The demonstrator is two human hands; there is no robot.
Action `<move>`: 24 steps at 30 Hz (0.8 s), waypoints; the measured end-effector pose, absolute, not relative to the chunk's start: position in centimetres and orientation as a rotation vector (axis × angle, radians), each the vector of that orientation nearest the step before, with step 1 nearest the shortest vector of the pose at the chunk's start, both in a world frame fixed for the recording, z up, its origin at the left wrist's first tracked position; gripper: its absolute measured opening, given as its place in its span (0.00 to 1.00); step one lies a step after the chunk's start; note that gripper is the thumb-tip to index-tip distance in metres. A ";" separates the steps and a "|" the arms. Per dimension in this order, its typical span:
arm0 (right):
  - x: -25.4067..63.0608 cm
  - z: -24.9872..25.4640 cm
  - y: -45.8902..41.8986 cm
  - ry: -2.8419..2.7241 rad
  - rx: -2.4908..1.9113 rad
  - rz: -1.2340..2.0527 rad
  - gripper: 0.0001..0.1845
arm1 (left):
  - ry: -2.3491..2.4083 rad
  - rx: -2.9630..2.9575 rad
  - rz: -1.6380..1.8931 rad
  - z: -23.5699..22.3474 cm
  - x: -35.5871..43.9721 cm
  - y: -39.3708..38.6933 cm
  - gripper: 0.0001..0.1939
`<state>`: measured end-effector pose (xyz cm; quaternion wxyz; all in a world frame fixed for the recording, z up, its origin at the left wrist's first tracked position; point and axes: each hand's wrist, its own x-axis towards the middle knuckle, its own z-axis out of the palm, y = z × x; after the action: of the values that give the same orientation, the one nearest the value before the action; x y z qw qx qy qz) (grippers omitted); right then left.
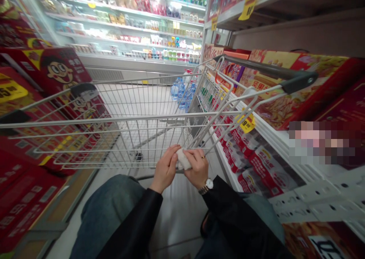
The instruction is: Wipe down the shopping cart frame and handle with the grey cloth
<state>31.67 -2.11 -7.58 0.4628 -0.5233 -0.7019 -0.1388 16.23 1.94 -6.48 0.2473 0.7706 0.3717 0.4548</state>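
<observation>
Item: one wire shopping cart (114, 126), seen from its near end, with a pair of hands held just over the near rim. Left hand (166, 168): closed, fingers curled against a crumpled white tissue (182, 160). Right hand (196, 168): likewise closed on the tissue, with a gold ring (203, 157) on one finger and a wristwatch (209, 184) at the wrist. The tissue sits pinched between both hands. Black sleeves (134, 225) cover both forearms. Blue-capped water bottles (181, 93) show through the far wires. Alongside: red gift boxes (61, 71) to the left, a chest freezer of packaged goods (251, 152) to the right, a refrigerated display case (128, 35) ahead.
</observation>
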 end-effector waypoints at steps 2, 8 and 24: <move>31.5 -7.7 -2.3 -1.726 -1.272 -0.353 0.21 | 1.014 2.095 1.253 -6.5 16.4 1.8 0.20; 31.0 -7.2 -2.3 -1.824 -1.313 -0.345 0.20 | 1.048 2.078 1.251 -6.3 16.5 1.8 0.21; 32.7 -2.1 -2.6 -1.753 -1.184 -0.517 0.23 | 1.058 2.061 1.281 -6.5 16.9 1.7 0.21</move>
<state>32.67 -2.57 -2.13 0.4635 -0.4818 -0.7133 -0.2104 16.90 1.67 -6.49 0.2450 0.7549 0.3874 0.4691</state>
